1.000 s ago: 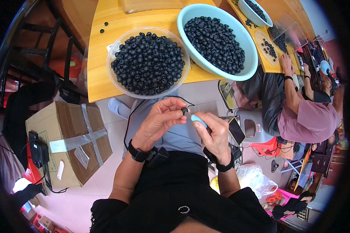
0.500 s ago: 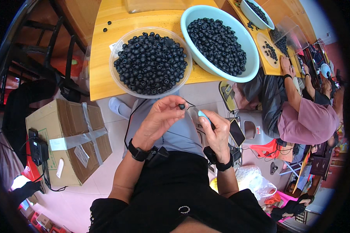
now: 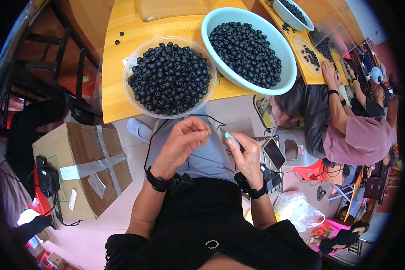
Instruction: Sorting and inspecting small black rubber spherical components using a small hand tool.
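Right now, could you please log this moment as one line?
left hand: fingers pinched, contents hidden | right hand: holds light-blue-tipped tool | clear plastic bowl of black beads: on yellow wooden table

Bright even light, sharp centre, warped edges

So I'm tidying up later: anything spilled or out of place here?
Two black beads lie loose on the yellow table, outside the clear bowl of beads. More lie scattered by the far small bowl.

Three bead bowls [image 3: 169, 41], one taped cardboard box [image 3: 83, 168].
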`<state>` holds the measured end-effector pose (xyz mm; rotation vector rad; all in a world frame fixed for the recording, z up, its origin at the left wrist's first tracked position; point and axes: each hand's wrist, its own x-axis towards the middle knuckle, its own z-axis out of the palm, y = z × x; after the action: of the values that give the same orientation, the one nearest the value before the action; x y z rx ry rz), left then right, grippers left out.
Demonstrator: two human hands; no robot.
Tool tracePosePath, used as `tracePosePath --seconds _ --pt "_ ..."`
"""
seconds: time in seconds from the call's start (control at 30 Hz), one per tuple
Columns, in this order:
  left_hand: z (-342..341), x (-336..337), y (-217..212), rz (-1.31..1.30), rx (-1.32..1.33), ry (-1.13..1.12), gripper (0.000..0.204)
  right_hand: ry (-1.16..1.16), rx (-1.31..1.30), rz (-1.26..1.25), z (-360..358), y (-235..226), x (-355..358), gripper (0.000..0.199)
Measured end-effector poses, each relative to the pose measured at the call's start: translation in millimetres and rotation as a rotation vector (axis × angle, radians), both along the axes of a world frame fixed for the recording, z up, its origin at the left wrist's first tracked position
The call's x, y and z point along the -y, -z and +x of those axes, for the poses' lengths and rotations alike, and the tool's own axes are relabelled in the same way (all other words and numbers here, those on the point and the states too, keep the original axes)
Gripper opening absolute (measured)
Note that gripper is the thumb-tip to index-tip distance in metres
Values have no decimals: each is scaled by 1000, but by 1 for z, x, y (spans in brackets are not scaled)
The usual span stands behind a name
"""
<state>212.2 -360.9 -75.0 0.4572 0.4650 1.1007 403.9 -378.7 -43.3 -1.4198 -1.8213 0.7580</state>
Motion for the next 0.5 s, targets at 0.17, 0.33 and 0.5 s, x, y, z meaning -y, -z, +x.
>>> tracePosePath --seconds 0.17,0.33,0.5 --pt "4 -4 -6 4 -53 127 10 71 33 -25 19 13 5 21" --pt "13 -35 -35 158 -431 256 11 108 42 -48 30 20 12 21" --pt "57 -117 -89 523 -206 19 62 169 32 -122 34 25 18 25"
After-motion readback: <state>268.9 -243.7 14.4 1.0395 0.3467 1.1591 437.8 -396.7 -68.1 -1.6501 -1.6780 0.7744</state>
